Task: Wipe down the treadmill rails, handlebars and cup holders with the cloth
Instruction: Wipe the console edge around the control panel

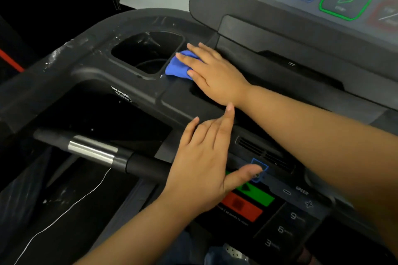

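The rail [53,56] at far left carries pale specks and smears, and looks hard and fixed, so it should take firm rubbing. Below it the handlebar [92,150], black with a metal band, is round and is probably best wiped with the cloth wrapped around it. The cup holder [146,54] is a deep dark well. I see nothing loose inside, only whitish streaks on its far wall and a faint ring at the bottom. The cloth [179,64], blue, soft and light, lies bunched at the holder's right rim. It should fold into corners easily, and flat pressure suits it better than a pinch. The right hand [212,73] presses it down with straight fingers. The left hand [202,168] is loosely spread over the button panel [247,202] and holds nothing.
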### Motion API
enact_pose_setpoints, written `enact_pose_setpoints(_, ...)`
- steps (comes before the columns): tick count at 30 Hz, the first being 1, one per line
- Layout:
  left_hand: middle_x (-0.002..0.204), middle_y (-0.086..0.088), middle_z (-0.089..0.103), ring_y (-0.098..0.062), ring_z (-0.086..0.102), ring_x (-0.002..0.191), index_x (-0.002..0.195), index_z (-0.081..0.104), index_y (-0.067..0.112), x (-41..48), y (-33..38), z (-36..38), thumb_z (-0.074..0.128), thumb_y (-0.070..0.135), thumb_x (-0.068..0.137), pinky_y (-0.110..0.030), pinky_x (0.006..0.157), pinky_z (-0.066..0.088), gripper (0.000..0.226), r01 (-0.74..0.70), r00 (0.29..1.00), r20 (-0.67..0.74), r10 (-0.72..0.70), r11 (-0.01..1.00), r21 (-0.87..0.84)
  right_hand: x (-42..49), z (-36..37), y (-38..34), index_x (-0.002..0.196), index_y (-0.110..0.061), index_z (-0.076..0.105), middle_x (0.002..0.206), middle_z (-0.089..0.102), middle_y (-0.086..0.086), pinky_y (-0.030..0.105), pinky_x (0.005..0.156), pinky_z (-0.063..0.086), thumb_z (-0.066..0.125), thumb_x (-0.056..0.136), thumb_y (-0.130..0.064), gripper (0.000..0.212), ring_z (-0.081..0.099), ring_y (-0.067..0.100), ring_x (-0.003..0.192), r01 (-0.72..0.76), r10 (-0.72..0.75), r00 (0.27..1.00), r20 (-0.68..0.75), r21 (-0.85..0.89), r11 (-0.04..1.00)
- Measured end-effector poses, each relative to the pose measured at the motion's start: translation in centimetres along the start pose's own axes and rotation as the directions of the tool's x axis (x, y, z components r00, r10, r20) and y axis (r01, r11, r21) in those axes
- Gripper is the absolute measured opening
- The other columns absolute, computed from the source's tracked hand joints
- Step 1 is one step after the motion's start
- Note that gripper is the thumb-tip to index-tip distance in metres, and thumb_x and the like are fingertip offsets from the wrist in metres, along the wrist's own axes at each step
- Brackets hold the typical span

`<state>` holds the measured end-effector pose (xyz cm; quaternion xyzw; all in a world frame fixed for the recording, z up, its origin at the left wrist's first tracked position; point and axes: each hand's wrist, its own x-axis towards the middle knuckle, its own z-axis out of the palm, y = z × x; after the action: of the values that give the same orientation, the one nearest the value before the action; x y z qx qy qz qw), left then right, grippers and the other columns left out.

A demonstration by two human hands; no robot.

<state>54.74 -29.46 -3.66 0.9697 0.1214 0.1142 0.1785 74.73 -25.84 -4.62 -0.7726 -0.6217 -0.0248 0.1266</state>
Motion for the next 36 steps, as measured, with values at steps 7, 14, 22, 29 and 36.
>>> enact_pose_setpoints(7, 0.129, 0.001, 0.055, -0.012, 0.043, 0.12, 0.147, 0.027, 0.006, -0.1, 0.2, 0.1, 0.008, 0.069, 0.089, -0.034, 0.11, 0.022, 0.087, 0.011, 0.998, -0.055, -0.009, 0.999, 0.047, -5.5, -2.8, 3.5, 0.139, -0.019, 0.045, 0.148, 0.04, 0.006, 0.043, 0.114, 0.019, 0.034, 0.097, -0.033, 0.046, 0.029, 0.031, 0.14, 0.051, -0.029, 0.986, 0.163, -0.135, 0.989)
enact_pose_setpoints(14, 0.127, -0.002, 0.057, -0.014, 0.043, 0.118, 0.146, 0.03, 0.007, -0.2, 0.3, 0.2, 0.012, 0.065, 0.092, -0.035, 0.107, 0.025, 0.081, 0.004, 0.996, -0.088, 0.004, 0.996, 0.085, -20.9, -7.7, 8.9, 0.141, -0.018, 0.044, 0.15, 0.036, 0.002, 0.038, 0.116, 0.015, 0.03, 0.097, -0.036, 0.049, 0.028, 0.024, 0.141, -0.026, 0.048, 0.966, 0.255, -0.09, 0.996)
enact_pose_setpoints(22, 0.123, -0.003, 0.06, -0.017, 0.049, 0.117, 0.143, 0.036, 0.01, -0.2, 0.7, 0.3, 0.013, 0.059, 0.095, -0.038, 0.107, 0.028, 0.073, 0.027, 0.995, -0.102, -0.019, 0.996, 0.081, -29.3, -10.5, 6.5, 0.137, -0.029, 0.048, 0.143, 0.046, -0.009, 0.034, 0.109, 0.035, 0.037, 0.096, -0.044, 0.045, 0.038, 0.009, 0.135, -0.17, 0.147, 0.961, 0.237, 0.08, 0.982)
enact_pose_setpoints(29, 0.12, -0.002, 0.062, -0.018, 0.052, 0.115, 0.142, 0.039, 0.01, -0.1, 0.8, 0.3, 0.013, 0.057, 0.096, -0.039, 0.107, 0.028, 0.07, 0.045, 0.995, -0.095, -0.037, 0.995, 0.086, -28.5, -8.3, 3.0, 0.14, -0.021, 0.045, 0.137, 0.052, -0.004, 0.033, 0.106, 0.038, 0.035, 0.099, -0.032, 0.044, 0.045, 0.013, 0.13, -0.141, 0.131, 0.989, 0.068, 0.192, 0.971)
enact_pose_setpoints(36, 0.118, -0.006, 0.063, -0.023, 0.054, 0.114, 0.139, 0.042, 0.009, -0.1, 0.9, 0.4, 0.012, 0.056, 0.096, -0.042, 0.106, 0.028, 0.07, 0.049, 0.996, -0.082, -0.04, 0.994, 0.102, -24.6, -7.1, 1.7, 0.141, -0.017, 0.043, 0.146, 0.042, -0.006, 0.043, 0.111, 0.03, 0.02, 0.1, -0.024, 0.047, 0.035, 0.013, 0.137, -0.152, 0.147, 0.988, 0.042, 0.41, 0.899)
